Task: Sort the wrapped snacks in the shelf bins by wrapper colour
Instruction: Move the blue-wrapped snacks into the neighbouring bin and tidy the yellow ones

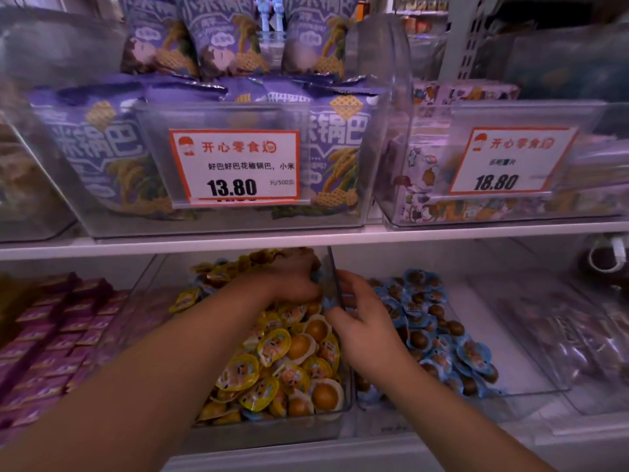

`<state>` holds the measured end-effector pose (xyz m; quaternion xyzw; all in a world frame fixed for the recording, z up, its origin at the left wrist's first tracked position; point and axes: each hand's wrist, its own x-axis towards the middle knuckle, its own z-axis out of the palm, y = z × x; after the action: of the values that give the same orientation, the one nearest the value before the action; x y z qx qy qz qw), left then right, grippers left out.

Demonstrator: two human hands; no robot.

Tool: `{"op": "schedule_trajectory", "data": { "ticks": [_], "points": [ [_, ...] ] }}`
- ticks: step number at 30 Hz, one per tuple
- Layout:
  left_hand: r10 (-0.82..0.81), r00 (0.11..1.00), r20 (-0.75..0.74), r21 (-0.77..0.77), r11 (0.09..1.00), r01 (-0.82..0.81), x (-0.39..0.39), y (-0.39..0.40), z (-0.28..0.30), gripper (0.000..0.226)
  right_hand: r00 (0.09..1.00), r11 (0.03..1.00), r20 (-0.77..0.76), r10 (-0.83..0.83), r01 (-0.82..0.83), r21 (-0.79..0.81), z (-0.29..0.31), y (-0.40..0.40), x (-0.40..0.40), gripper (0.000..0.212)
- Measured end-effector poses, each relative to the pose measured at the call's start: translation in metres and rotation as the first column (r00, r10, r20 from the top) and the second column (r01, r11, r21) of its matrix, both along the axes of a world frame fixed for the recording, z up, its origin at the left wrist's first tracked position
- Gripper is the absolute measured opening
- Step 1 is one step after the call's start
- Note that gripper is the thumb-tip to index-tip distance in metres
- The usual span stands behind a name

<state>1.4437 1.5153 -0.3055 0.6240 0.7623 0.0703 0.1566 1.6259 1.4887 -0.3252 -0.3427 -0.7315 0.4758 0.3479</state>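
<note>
Mid-sort: left hand [292, 277] digs in yellow bin [272, 434], grasp unclear; right hand [360, 321] fingers curled, contents hidden. Next: shift blue strays to blue bin [531, 386].

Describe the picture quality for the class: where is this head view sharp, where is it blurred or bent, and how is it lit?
Head view: sharpest on the middle price tag reading 13.80; the right price tag and purple wrapped snacks at the left edge are smeared; the shelf edge bows from wide-angle distortion; light is dim with a violet cast; both hands, left hand and right hand, look soft.
</note>
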Motion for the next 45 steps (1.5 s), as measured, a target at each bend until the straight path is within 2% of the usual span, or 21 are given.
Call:
{"op": "schedule_trajectory", "data": {
  "ticks": [5,12,15,17,19,22,24,26,27,29,30,31,33,34,36,37,39,42,45],
  "points": [
    [-0.098,0.995,0.036,-0.051,0.994,0.099,-0.009,-0.002,0.004,0.055,1.000,1.000,0.020,0.003,-0.003,-0.017,-0.001,0.001,0.001,0.050],
    [-0.164,0.981,-0.106,-0.215,0.967,0.138,-0.015,0.005,0.009,0.058,0.999,1.000,0.049,-0.002,0.003,-0.007,-0.002,0.002,0.002,0.059],
    [-0.246,0.965,-0.091,-0.188,0.956,0.225,-0.015,0.005,0.010,0.055,0.999,1.000,0.047,0.007,-0.007,-0.004,-0.002,0.001,0.003,0.056],
    [-0.308,0.947,-0.091,-0.127,0.947,0.296,-0.015,0.002,0.014,0.045,0.999,1.000,0.052,0.012,-0.012,0.002,-0.002,0.002,0.003,0.059],
    [-0.316,0.949,-0.014,0.000,0.949,0.316,-0.019,-0.007,0.020,0.032,0.998,1.000,0.057,0.010,-0.010,-0.003,-0.002,0.002,0.003,0.063],
    [-0.207,0.948,0.240,0.117,0.976,0.183,-0.035,-0.034,0.033,0.014,0.997,1.000,0.070,0.012,-0.011,-0.013,0.002,0.000,0.004,0.064],
    [-0.116,0.913,0.392,0.136,0.988,0.067,-0.041,-0.060,0.042,0.022,0.996,1.000,0.089,0.030,-0.030,-0.001,0.006,0.000,0.006,0.058],
    [-0.022,0.822,0.569,0.203,0.973,-0.114,-0.040,-0.091,0.047,0.021,0.992,0.997,0.126,0.014,-0.024,0.076,0.011,-0.002,0.007,0.050],
    [0.018,0.713,0.701,0.215,0.948,-0.235,-0.034,-0.107,0.048,0.018,0.990,0.984,0.135,-0.038,0.013,0.177,0.015,-0.004,0.008,0.045],
    [0.038,0.365,0.930,0.130,0.895,-0.427,-0.015,-0.139,0.047,0.021,0.985,0.905,0.062,-0.160,0.121,0.407,0.026,-0.013,0.008,0.040],
    [0.011,0.193,0.981,0.084,0.875,-0.476,-0.004,-0.152,0.045,0.022,0.984,0.873,-0.004,-0.180,0.161,0.459,0.032,-0.021,0.007,0.037],
    [-0.014,0.053,0.998,0.040,0.857,-0.513,0.006,-0.161,0.041,0.021,0.985,0.868,-0.053,-0.162,0.168,0.467,0.036,-0.031,0.005,0.035],
    [-0.046,-0.126,0.991,-0.035,0.816,-0.577,0.020,-0.173,0.034,0.022,0.996,0.937,-0.077,-0.043,0.067,0.344,0.041,-0.055,-0.006,0.038],
    [-0.055,-0.162,0.985,-0.052,0.804,-0.592,0.026,-0.176,0.032,0.024,0.998,0.977,-0.058,0.038,-0.025,0.213,0.041,-0.066,-0.014,0.042],
    [-0.074,-0.145,0.987,-0.030,0.796,-0.605,0.032,-0.181,0.026,0.029,0.987,0.987,-0.019,0.157,-0.158,-0.037,0.039,-0.080,-0.032,0.047],
    [-0.090,-0.129,0.988,-0.008,0.793,-0.610,0.034,-0.182,0.023,0.030,0.984,0.975,-0.030,0.176,-0.179,-0.129,0.038,-0.083,-0.039,0.039],
    [-0.127,-0.145,0.981,0.010,0.784,-0.620,0.035,-0.185,0.021,0.031,0.983,0.955,-0.109,0.147,-0.170,-0.244,0.036,-0.083,-0.049,0.010],
    [-0.151,-0.218,0.964,-0.028,0.760,-0.650,0.025,-0.186,0.021,0.029,0.975,0.906,-0.216,0.057,-0.141,-0.400,0.029,-0.079,-0.056,0.010],
    [-0.138,-0.178,0.974,-0.018,0.739,-0.673,0.010,-0.188,0.020,0.025,0.981,0.897,-0.196,-0.007,-0.080,-0.435,0.028,-0.068,-0.057,0.012]
  ]
}}
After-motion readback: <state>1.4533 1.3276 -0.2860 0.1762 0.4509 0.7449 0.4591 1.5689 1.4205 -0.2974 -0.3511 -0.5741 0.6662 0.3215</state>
